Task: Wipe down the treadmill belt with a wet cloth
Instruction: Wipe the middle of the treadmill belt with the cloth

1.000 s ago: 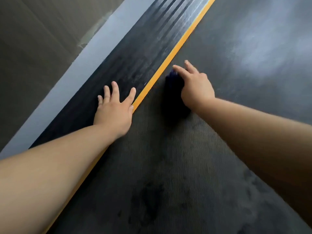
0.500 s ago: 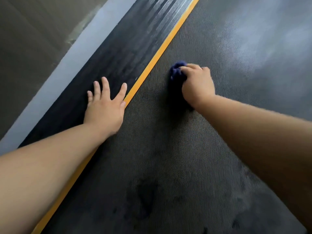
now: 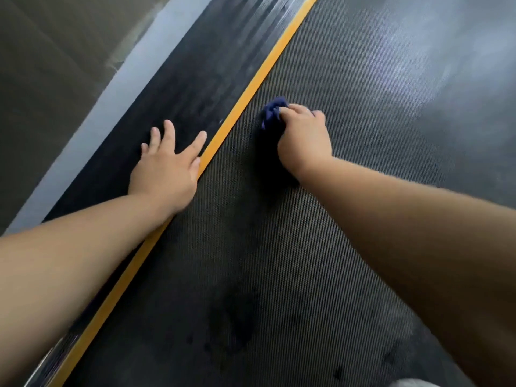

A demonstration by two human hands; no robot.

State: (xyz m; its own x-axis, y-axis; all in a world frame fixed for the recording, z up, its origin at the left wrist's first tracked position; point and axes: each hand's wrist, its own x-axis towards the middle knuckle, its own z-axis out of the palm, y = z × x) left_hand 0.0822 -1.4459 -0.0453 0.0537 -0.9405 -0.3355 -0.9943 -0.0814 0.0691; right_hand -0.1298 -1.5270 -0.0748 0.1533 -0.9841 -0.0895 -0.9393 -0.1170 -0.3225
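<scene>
Head view. Left hand (image 3: 167, 163) lies palm down on the black ribbed side rail (image 3: 195, 79), fingers straight and spread wide, holding nothing. Its thumb side touches the yellow stripe (image 3: 251, 90) that runs slantwise just right of this hand; the forearm crosses the stripe nearer the camera.

Right hand (image 3: 304, 141) is on the belt (image 3: 279, 261), just right of the stripe and a little ahead of the left hand. Its fingers are curled over a bunched dark blue cloth (image 3: 273, 111) and press it onto the belt. The cloth sticks out past the fingertips on the far-left side of the hand, near the stripe but apart from it. The rest of the cloth is hidden under the palm. A dark shadow sits under the wrist.

The belt has a fine woven grain. Dark damp-looking patches (image 3: 234, 317) lie behind the right hand, between the two forearms and toward the camera. A pale sheen (image 3: 418, 65) lies ahead and right of the right hand.

Left of the left hand, past the rail, runs a light grey edge strip (image 3: 111, 99), then dull brown floor (image 3: 42, 79).

Pale marks (image 3: 55, 353) on the rail under the left forearm, at bottom left: too blurred to read. A grey scrap (image 3: 410, 383) shows at the bottom edge under the right forearm; cannot tell what it is.
</scene>
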